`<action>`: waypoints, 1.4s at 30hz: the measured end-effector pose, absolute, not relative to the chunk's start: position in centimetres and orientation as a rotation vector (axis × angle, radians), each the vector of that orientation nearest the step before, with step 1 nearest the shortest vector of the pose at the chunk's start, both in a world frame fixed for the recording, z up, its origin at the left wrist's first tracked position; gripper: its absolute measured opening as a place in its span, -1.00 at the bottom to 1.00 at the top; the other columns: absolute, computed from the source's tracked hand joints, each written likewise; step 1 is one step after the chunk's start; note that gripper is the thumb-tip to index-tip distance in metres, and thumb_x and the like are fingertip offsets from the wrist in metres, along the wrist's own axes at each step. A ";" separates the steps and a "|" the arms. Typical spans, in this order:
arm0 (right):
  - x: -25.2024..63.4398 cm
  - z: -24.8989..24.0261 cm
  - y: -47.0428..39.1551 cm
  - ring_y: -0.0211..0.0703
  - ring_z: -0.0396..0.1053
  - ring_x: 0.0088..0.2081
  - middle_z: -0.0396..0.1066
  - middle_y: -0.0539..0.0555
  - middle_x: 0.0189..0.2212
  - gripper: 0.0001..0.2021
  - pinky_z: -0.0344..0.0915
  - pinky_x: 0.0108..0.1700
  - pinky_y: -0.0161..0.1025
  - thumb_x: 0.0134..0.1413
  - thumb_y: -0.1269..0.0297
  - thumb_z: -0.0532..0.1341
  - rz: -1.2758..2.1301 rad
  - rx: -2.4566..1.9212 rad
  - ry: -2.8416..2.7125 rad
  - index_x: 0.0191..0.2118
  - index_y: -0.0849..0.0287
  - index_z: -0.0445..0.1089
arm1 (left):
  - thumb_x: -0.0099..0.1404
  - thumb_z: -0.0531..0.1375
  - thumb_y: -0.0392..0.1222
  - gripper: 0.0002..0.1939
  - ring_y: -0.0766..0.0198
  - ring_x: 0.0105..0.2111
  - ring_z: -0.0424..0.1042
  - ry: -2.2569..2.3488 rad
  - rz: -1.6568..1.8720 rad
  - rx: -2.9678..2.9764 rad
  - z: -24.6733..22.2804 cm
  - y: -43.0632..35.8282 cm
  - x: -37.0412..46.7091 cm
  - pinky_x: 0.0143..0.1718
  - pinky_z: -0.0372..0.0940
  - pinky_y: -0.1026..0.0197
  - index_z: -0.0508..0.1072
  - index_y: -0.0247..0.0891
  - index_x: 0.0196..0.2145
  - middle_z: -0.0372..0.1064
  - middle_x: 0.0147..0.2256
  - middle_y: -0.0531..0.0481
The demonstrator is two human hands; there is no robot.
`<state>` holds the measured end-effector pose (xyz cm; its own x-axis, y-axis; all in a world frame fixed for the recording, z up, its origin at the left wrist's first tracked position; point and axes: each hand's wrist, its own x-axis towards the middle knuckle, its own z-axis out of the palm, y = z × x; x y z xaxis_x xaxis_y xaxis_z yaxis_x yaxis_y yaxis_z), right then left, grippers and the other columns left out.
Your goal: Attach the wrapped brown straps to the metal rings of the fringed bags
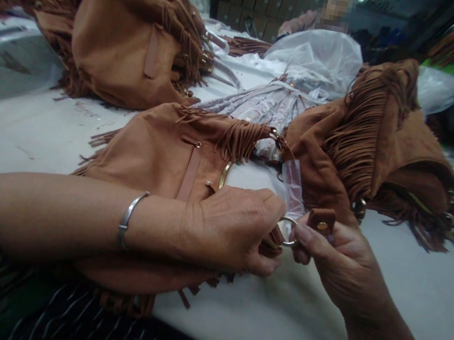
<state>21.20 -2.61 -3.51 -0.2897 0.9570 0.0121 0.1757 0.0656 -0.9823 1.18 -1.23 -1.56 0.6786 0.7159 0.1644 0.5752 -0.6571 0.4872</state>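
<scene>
A brown fringed handbag (155,151) lies at the table's front edge, its brass zipper (225,174) partly showing. My left hand (238,228) is closed round the bag's end, where a leather tab pokes out by the thumb. From that end a metal ring (287,232) sticks out toward the right. Thumb and fingers of my right hand (339,254) pinch the ring's far side together with a short brown leather strap end (321,221) bearing a brass stud. What lies inside my left fist is mostly hidden.
Another fringed bag (348,133) lies at right, with a clear plastic tag (293,185) beside it. More brown bags (118,39) are heaped at left. Wrapped straps (261,100) and a plastic bag (317,54) lie behind. A person sits across the white table (415,320).
</scene>
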 end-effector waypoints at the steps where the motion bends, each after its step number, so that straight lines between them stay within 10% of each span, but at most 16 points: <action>1: 21.3 -3.5 -2.6 -0.30 0.19 -0.55 0.25 -0.02 -0.60 -0.71 0.15 -0.53 -0.34 0.05 0.13 0.28 1.339 -1.165 -1.576 -0.57 0.19 0.38 | 0.11 0.21 0.01 -0.63 0.17 -0.33 0.36 0.980 0.486 2.526 -1.6 -1.2 1.2 -0.41 0.20 0.21 0.31 -0.32 -0.24 0.36 -0.27 -0.09; 17: 21.2 -3.3 -2.6 -0.36 0.14 -0.64 0.25 -0.05 -0.63 -0.75 0.11 -0.63 -0.37 -0.08 0.15 0.35 1.574 -1.056 -1.397 -0.51 0.22 0.37 | 0.14 0.20 -0.12 -0.72 0.30 -0.42 0.33 0.912 0.392 2.453 -1.0 -2.1 0.9 -0.47 0.16 0.29 0.22 -0.27 -0.25 0.36 -0.32 -0.01; 23: 21.7 -3.4 -2.5 -0.37 0.17 -0.59 0.25 -0.06 -0.62 -0.81 0.13 -0.57 -0.41 0.04 0.20 0.30 1.585 -0.994 -1.467 -0.47 0.19 0.39 | 0.20 0.13 0.20 -0.56 0.29 -0.45 0.31 0.863 0.482 2.433 -1.0 -2.2 1.0 -0.50 0.12 0.27 0.23 -0.26 -0.27 0.36 -0.35 0.00; 42: 22.1 -2.6 -2.8 -0.32 0.15 -0.60 0.26 -0.06 -0.62 -0.73 0.05 -0.56 -0.35 0.20 0.04 0.13 1.577 -0.922 -1.496 -0.24 0.15 0.34 | 0.22 0.00 -0.09 -0.74 0.21 -0.42 0.34 1.110 0.567 2.609 -0.6 -2.7 1.4 -0.38 0.28 0.18 0.32 -0.36 -0.33 0.35 -0.39 -0.09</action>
<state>22.09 -2.83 -2.63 -0.4496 0.8932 -0.0006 -0.0468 -0.0242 -0.9986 1.42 -2.69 -0.63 0.6340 0.7308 0.2529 0.6336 -0.6784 0.3718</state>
